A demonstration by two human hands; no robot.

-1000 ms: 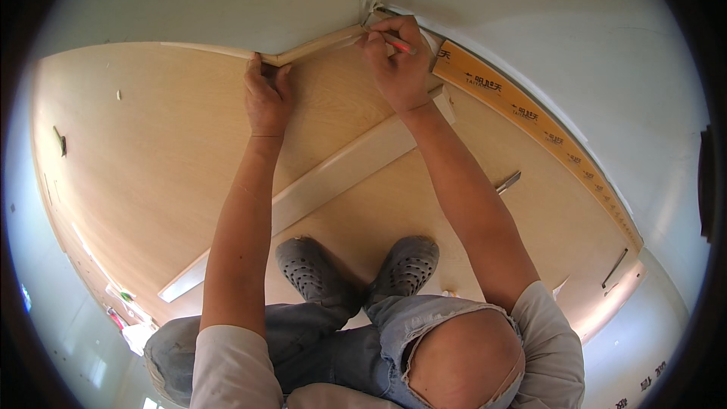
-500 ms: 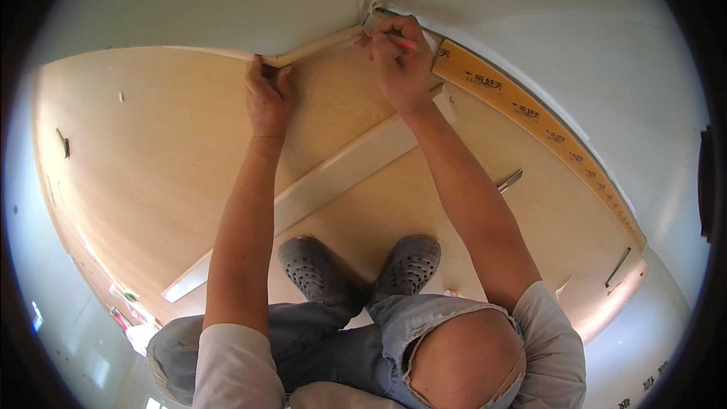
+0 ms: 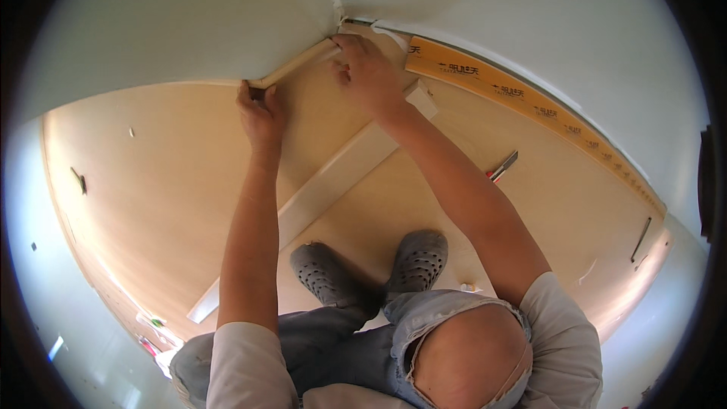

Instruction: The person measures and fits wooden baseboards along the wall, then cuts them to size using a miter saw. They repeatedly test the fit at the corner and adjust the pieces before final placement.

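Note:
A narrow pale wood strip (image 3: 299, 62) lies along the foot of the wall, between a wall bend and the inner corner. My left hand (image 3: 261, 117) is closed at the strip's left end, thumb and fingers either side of a dark gap by the bend. My right hand (image 3: 369, 76) reaches to the strip's other end, near the corner. Its forefinger touches that end while the other fingers curl in. Whatever those curled fingers hold is hidden from view. Below the right hand, a long white board (image 3: 341, 170) lies slantwise on the wood-coloured floor panel (image 3: 166, 197).
An orange printed strip (image 3: 485, 79) runs along the right wall's foot. A utility knife (image 3: 505, 165) lies beside my right forearm. Farther right is a thin dark rod (image 3: 641, 239); a small dark tool (image 3: 79, 180) lies far left. My grey clogs (image 3: 419, 261) stand on the floor.
My right hand has moved from the corner onto the strip's end. The red pen-like thing seen in it before no longer shows. My left hand keeps its place; the whole view has shifted.

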